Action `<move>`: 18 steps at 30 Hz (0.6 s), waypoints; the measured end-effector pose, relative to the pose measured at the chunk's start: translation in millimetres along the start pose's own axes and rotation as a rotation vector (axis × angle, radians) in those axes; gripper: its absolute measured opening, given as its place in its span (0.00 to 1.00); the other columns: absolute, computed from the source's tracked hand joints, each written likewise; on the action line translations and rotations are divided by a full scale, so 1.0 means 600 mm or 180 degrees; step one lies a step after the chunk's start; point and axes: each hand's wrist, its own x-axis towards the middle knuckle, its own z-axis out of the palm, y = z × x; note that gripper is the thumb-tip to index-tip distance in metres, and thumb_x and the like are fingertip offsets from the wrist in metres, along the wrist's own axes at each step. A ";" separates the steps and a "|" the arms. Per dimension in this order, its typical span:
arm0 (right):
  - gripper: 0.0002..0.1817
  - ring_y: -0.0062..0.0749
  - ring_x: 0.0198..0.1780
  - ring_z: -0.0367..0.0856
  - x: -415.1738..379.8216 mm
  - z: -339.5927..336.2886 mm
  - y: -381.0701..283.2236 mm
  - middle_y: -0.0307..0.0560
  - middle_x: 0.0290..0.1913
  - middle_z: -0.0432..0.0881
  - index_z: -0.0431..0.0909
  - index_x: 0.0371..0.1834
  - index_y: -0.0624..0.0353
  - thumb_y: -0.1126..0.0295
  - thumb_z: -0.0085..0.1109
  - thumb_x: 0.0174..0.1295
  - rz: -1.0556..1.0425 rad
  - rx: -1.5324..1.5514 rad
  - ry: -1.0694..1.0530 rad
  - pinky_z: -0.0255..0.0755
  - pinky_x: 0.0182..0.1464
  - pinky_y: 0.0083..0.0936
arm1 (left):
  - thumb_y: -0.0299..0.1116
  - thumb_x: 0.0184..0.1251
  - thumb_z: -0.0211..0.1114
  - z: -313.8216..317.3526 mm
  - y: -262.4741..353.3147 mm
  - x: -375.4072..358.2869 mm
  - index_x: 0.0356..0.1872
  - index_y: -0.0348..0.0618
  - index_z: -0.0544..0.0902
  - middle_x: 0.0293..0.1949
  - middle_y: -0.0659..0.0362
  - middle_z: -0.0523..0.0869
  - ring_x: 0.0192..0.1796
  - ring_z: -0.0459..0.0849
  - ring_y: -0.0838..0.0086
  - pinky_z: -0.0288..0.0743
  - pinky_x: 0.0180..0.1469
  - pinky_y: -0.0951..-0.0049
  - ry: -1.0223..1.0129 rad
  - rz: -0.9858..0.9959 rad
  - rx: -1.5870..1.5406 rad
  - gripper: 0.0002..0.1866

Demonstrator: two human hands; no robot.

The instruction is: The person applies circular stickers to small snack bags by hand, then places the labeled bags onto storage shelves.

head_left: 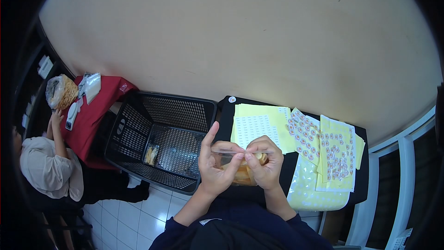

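Note:
My left hand and my right hand meet in front of me, both pinching the top edge of a clear plastic bag. Yellowish snack pieces show inside the bag, below my fingers. The left index finger points up, while its thumb presses on the bag's edge close to the right thumb. Behind the right hand lie a white label sheet and a yellow backing sheet on the black-covered table.
A black basket holding a small snack packet stands left. Round-sticker sheets cover the table's right side. A co-worker is by the red-covered table, with a large snack bag and a white handheld device.

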 end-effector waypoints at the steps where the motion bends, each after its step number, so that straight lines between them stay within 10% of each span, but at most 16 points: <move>1: 0.03 0.23 0.29 0.73 0.000 0.000 -0.001 0.44 0.27 0.75 0.74 0.26 0.62 0.78 0.57 0.47 -0.0005 -0.0002 0.0008 0.67 0.32 0.17 | 0.17 0.50 0.60 0.000 0.000 0.000 0.60 0.29 0.51 0.30 0.55 0.79 0.37 0.79 0.76 0.72 0.44 0.79 0.0012 0.0027 0.0034 0.36; 18: 0.03 0.24 0.29 0.72 -0.015 0.008 -0.007 0.44 0.27 0.74 0.72 0.26 0.63 0.78 0.56 0.48 -0.0023 -0.0452 0.0495 0.66 0.33 0.17 | 0.17 0.49 0.61 0.001 -0.021 0.014 0.50 0.32 0.60 0.28 0.55 0.78 0.33 0.78 0.78 0.70 0.39 0.82 -0.0266 0.0008 -0.0224 0.26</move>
